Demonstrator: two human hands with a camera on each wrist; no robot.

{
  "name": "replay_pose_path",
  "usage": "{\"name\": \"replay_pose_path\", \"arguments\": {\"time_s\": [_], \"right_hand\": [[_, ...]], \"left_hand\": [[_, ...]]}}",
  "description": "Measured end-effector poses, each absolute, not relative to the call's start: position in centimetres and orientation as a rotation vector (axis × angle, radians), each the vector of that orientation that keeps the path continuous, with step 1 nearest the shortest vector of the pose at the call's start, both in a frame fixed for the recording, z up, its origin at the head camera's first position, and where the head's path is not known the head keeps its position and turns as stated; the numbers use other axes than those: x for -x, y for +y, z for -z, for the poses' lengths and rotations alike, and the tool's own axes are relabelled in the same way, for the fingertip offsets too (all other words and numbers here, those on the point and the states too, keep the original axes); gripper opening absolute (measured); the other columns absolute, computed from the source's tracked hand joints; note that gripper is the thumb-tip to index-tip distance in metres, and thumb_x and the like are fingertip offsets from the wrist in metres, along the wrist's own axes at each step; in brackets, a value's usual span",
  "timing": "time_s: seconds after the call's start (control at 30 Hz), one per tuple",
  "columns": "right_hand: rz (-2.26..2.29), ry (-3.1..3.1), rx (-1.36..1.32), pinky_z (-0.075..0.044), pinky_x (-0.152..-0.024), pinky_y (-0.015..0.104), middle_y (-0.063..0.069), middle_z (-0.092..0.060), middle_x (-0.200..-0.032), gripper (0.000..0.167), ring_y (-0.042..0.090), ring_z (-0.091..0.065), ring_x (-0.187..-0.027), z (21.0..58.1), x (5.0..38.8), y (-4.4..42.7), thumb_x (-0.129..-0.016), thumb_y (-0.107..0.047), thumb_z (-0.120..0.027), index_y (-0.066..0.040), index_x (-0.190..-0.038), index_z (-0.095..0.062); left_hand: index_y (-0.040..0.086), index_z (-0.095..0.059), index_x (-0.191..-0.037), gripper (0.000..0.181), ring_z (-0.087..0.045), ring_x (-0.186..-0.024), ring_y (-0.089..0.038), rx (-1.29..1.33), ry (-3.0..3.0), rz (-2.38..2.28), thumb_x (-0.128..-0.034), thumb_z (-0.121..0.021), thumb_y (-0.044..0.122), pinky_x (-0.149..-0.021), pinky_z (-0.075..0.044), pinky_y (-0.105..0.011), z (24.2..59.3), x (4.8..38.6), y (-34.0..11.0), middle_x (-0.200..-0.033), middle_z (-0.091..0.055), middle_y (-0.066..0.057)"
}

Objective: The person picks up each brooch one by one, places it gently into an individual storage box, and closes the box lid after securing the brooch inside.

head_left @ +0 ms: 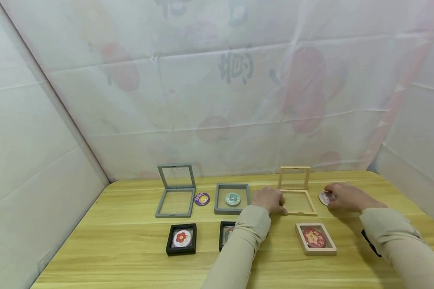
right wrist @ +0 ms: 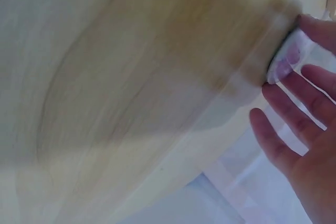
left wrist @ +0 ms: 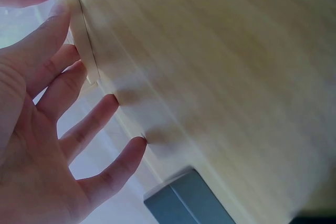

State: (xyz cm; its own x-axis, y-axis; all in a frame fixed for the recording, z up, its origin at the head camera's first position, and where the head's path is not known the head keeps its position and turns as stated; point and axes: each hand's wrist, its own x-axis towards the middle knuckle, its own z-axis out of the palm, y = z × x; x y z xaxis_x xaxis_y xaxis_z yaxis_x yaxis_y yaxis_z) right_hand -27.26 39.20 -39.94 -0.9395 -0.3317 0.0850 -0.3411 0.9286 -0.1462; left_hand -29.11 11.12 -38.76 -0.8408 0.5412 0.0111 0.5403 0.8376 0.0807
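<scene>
My left hand touches the left side of a light-wood display frame, whose clear-windowed lid stands raised at the back. In the left wrist view the thumb and nearest fingers rest along the frame's edge, and the other fingers are spread and fairly straight, tips by the table. To the right of that frame, my right hand pinches a round white-and-purple badge between thumb and fingers. The badge is tilted at the tabletop in the right wrist view.
A grey frame stands with its lid up, beside a purple badge. Another grey frame holds a teal badge. Nearer are a black frame, a partly hidden black frame and a closed wood frame, each with a badge.
</scene>
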Motion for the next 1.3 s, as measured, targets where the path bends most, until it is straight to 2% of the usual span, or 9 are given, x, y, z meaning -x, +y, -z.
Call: {"name": "replay_pose_path", "arguments": {"time_s": [0.27,0.37,0.53,0.87,1.3], "right_hand": [[-0.241,-2.991,-0.5,-0.051,-0.07,0.046,0.013,-0.066,-0.089,0.042,0.026,-0.06,-0.078,40.06,27.31,38.74,-0.071,-0.018,-0.076,0.01,-0.1,-0.065],[-0.24,-2.997,-0.484,-0.05,-0.069,0.045,0.014,-0.067,-0.092,0.045,0.024,-0.059,-0.077,39.92,27.3,38.64,-0.073,-0.02,-0.075,0.01,-0.105,-0.066],[-0.25,-3.01,-0.482,-0.047,-0.068,0.043,0.014,-0.066,-0.096,0.05,0.023,-0.055,-0.078,39.83,27.28,38.63,-0.075,-0.022,-0.076,0.006,-0.116,-0.067],[-0.235,-2.994,-0.454,-0.046,-0.064,0.041,0.014,-0.063,-0.093,0.045,0.022,-0.053,-0.076,39.99,27.26,38.76,-0.077,-0.023,-0.075,0.002,-0.114,-0.069],[-0.232,-2.969,-0.476,-0.046,-0.065,0.043,0.015,-0.064,-0.094,0.047,0.024,-0.054,-0.077,39.83,26.97,38.46,-0.072,-0.024,-0.08,-0.001,-0.112,-0.07]], "left_hand": [[0.039,-0.079,-0.098,0.021,-0.061,-0.084,0.001,-0.874,2.998,-0.148,-0.0821,-0.081,0.051,-0.066,-0.05,-0.023,38.84,29.16,11.06,-0.1,-0.069,0.025],[0.038,-0.079,-0.097,0.02,-0.061,-0.083,0.001,-0.876,2.996,-0.155,-0.0822,-0.082,0.051,-0.065,-0.049,-0.023,38.84,29.18,11.04,-0.099,-0.069,0.025],[0.038,-0.079,-0.098,0.02,-0.06,-0.082,0.001,-0.877,2.995,-0.157,-0.0822,-0.081,0.051,-0.064,-0.049,-0.023,38.81,29.16,11.04,-0.098,-0.069,0.024],[0.038,-0.08,-0.099,0.022,-0.062,-0.084,0.002,-0.861,3.0,-0.172,-0.0814,-0.082,0.051,-0.066,-0.05,-0.022,39.0,29.29,11.09,-0.099,-0.07,0.025],[0.038,-0.08,-0.099,0.021,-0.061,-0.082,0.001,-0.871,3.001,-0.175,-0.0818,-0.082,0.05,-0.065,-0.05,-0.023,39.01,29.17,11.0,-0.099,-0.07,0.025]]}}
